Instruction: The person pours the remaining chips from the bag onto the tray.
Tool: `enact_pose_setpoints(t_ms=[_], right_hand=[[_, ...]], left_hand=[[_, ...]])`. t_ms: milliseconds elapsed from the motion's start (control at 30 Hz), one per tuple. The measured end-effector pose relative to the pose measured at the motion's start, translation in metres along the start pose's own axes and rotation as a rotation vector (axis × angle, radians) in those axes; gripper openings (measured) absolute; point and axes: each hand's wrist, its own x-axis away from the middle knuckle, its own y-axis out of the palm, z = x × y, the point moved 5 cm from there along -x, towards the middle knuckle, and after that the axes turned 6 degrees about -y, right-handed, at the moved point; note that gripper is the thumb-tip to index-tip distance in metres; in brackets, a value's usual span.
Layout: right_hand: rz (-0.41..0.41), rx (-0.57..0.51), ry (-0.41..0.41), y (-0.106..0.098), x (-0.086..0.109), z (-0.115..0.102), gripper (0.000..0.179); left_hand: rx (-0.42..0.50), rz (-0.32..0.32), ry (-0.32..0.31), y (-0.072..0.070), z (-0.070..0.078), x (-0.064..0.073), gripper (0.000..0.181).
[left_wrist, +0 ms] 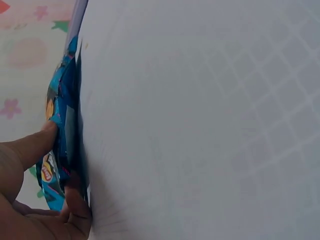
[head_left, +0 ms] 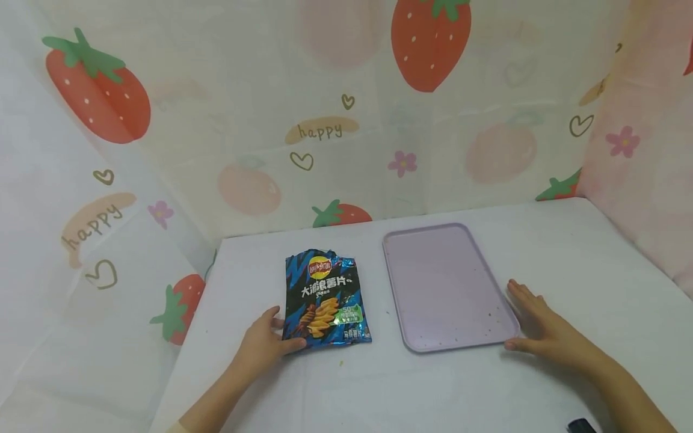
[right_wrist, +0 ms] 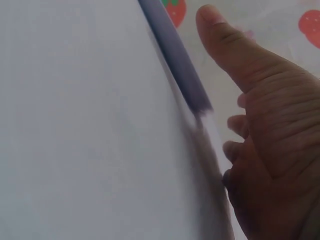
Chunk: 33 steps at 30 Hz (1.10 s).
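Nearest: dark object (head_left: 582, 426), lower right. Left grip (head_left: 262, 344) pinches chip bag (head_left: 327, 288) near its lower left corner, on the desk (head_left: 357, 397), left of purple tray (head_left: 441, 288). Right grip (head_left: 552, 334) spread beside tray; contact unclear. Tilting the ragged-topped bag might spill anything inside. Bag's contents hidden; dark object cut off, unidentifiable.

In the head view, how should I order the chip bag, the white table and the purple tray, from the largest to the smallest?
1. White table
2. Purple tray
3. Chip bag
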Motion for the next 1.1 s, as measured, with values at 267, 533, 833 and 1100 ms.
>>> enact_pose_setpoints(t_ms=[267, 533, 833, 1100], right_hand=[[-0.057, -0.017, 0.093, 0.0011, 0.0016, 0.0032, 0.108], [-0.094, 0.010, 0.124, -0.0032, -0.0024, 0.0043, 0.108], [-0.113, 0.025, 0.168, -0.0019, -0.0041, 0.0068, 0.102], [-0.123, 0.005, 0.211, -0.0017, -0.0032, 0.0079, 0.100]], left_hand=[[0.079, -0.028, -0.061, 0.0051, -0.0072, -0.0035, 0.101], [0.167, -0.063, -0.093, 0.0067, -0.0071, -0.0029, 0.095], [0.279, -0.089, -0.119, 0.0065, -0.0078, -0.0015, 0.081], [0.380, -0.073, -0.102, 0.0070, -0.0048, 0.0032, 0.057]])
